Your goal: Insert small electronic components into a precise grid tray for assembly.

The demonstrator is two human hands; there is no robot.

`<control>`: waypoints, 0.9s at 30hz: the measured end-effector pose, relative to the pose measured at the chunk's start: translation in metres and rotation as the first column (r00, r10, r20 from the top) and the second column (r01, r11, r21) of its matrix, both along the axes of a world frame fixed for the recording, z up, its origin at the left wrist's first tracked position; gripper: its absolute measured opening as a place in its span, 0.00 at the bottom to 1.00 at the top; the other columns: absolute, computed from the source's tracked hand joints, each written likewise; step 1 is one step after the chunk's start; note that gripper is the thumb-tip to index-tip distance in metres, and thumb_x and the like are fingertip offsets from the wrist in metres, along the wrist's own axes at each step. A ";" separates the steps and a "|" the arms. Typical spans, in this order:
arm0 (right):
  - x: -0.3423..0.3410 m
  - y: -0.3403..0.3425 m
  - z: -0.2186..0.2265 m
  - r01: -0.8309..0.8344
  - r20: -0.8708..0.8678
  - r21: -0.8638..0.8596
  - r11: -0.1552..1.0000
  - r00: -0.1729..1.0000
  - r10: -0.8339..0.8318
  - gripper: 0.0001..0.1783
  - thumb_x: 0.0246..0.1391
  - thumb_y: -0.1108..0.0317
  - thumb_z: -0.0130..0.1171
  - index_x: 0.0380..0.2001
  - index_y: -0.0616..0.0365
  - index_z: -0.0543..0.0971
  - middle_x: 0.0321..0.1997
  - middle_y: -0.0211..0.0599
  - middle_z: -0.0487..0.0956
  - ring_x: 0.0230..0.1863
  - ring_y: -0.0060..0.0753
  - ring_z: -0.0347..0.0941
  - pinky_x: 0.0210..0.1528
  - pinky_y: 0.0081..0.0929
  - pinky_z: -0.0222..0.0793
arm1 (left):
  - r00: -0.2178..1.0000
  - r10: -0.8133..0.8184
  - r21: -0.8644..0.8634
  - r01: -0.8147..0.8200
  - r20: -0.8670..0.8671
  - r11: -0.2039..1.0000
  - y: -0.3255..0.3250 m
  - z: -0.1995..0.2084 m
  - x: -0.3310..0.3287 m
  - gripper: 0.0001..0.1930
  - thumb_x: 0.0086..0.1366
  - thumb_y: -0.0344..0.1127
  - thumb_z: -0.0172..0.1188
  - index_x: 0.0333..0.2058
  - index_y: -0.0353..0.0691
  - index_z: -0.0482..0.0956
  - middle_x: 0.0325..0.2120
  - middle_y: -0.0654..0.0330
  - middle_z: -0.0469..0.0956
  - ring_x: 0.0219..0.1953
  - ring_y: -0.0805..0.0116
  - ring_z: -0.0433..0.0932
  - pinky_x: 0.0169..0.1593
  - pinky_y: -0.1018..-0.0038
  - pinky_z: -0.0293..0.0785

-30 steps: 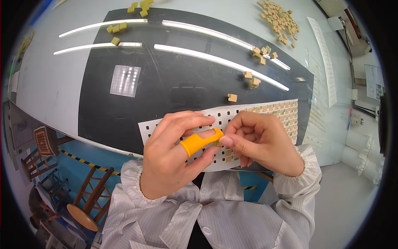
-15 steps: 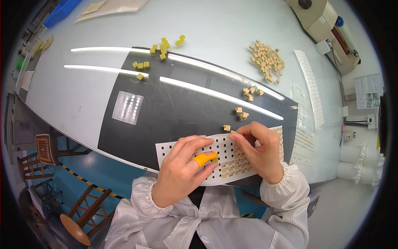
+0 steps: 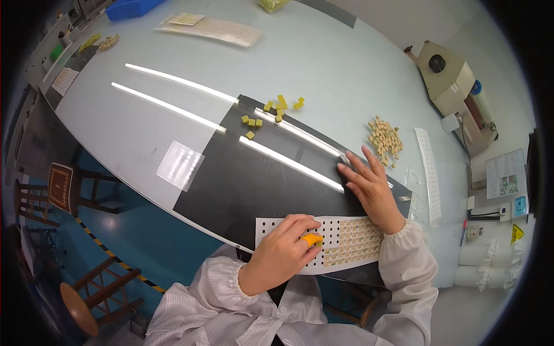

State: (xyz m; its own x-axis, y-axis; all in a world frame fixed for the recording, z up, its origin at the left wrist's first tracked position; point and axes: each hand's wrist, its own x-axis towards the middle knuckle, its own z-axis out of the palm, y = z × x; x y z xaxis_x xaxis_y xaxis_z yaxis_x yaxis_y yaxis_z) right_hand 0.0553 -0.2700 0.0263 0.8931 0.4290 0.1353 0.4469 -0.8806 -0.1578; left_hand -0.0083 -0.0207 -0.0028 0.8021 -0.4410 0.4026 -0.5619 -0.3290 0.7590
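Note:
My left hand [image 3: 284,251] rests on a white sheet [image 3: 269,227] with rows of small dark square holes. An orange finger cover [image 3: 312,240] sits on one of its fingers. Thumb and fingertips pinch a small yellow-green block [image 3: 319,244], mostly hidden. Beige pieces [image 3: 360,239] fill the holes on the sheet's right part. Beyond the sheet, my right hand [image 3: 369,189] is spread palm down over the black mat [image 3: 231,179], holding nothing visible. Its fingertips are near a heap of small beige blocks [image 3: 385,138]; whatever lies beneath the hand is hidden.
Several yellow blocks [image 3: 251,122] lie loose near the mat's far edge. A clear square sheet [image 3: 180,165] lies at the mat's left. A perforated white strip [image 3: 428,173] and a beige machine [image 3: 447,78] are at the right. A blue bin [image 3: 130,8] stands far left.
My right hand has left the sheet and reached forward over the mat, its fingers spreading. My left hand keeps its pinch at the sheet. The whole view has shifted.

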 end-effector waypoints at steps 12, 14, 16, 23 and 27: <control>0.118 0.053 0.018 0.005 -0.005 0.299 0.954 1.000 -0.003 0.19 0.56 0.77 0.58 0.52 0.51 0.79 0.50 0.39 0.76 0.50 0.41 0.74 0.52 0.33 0.71 | 0.999 -0.033 -0.021 0.032 -0.036 0.999 0.001 0.000 0.001 0.11 0.53 0.29 0.70 0.34 0.30 0.82 0.42 0.56 0.78 0.49 0.60 0.76 0.49 0.72 0.77; 0.138 0.057 0.018 -0.024 -0.077 0.302 0.953 0.996 0.049 0.19 0.57 0.76 0.58 0.51 0.49 0.79 0.48 0.38 0.76 0.49 0.40 0.74 0.50 0.32 0.72 | 0.997 -0.062 -0.051 0.059 -0.051 0.997 0.000 0.000 0.000 0.11 0.54 0.30 0.69 0.34 0.31 0.82 0.42 0.56 0.78 0.49 0.59 0.76 0.50 0.71 0.76; 0.155 0.056 0.012 -0.134 -0.016 0.159 0.978 0.990 0.138 0.16 0.57 0.74 0.59 0.49 0.49 0.81 0.47 0.37 0.75 0.45 0.39 0.74 0.47 0.33 0.73 | 0.995 -0.075 -0.041 0.073 -0.060 0.996 0.000 0.000 0.000 0.11 0.55 0.31 0.69 0.35 0.31 0.82 0.42 0.57 0.78 0.49 0.59 0.76 0.50 0.72 0.76; 0.167 0.050 0.011 -0.111 -0.096 0.268 0.957 0.985 0.141 0.09 0.56 0.73 0.62 0.41 0.54 0.82 0.43 0.33 0.79 0.40 0.31 0.76 0.42 0.27 0.73 | 0.994 -0.086 -0.021 0.085 -0.065 0.996 0.003 0.002 0.002 0.11 0.56 0.32 0.68 0.34 0.31 0.83 0.43 0.55 0.79 0.50 0.59 0.76 0.50 0.71 0.76; 0.168 0.057 0.014 -0.106 -0.131 0.391 0.914 0.977 0.169 0.09 0.56 0.75 0.62 0.40 0.56 0.82 0.40 0.31 0.79 0.38 0.29 0.76 0.40 0.25 0.73 | 0.994 -0.090 0.015 0.091 -0.064 0.996 0.003 0.002 0.003 0.11 0.57 0.33 0.68 0.33 0.30 0.83 0.42 0.55 0.79 0.49 0.58 0.76 0.50 0.72 0.76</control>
